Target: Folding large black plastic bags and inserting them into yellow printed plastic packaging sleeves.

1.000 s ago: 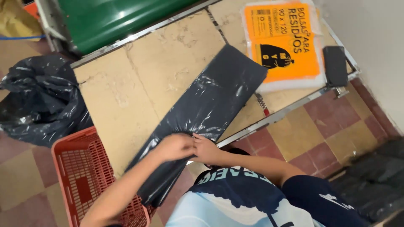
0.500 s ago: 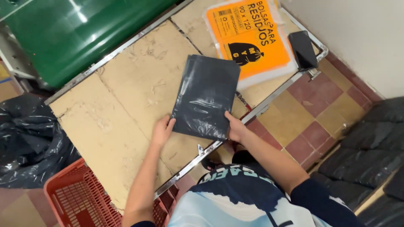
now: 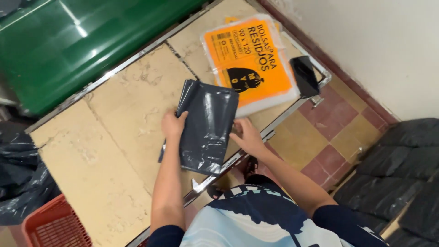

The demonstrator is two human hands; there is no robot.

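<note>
A folded dark grey plastic bag lies on a beige tabletop. My left hand grips its left edge, thumb on top. My right hand rests on its right edge with the fingers spread flat against the plastic. The bag is folded into a narrow rectangle, and its near end hangs slightly over the table's metal front rim.
An orange pack of bags lies at the far right of the table, a black phone beside it. A green bin stands behind. Filled black bags and a red basket sit left; more black bags right.
The long bag was folded shorter twice, from a long strip to a compact rectangle. My hands moved from the near end to its two side edges. The view shifted left.
</note>
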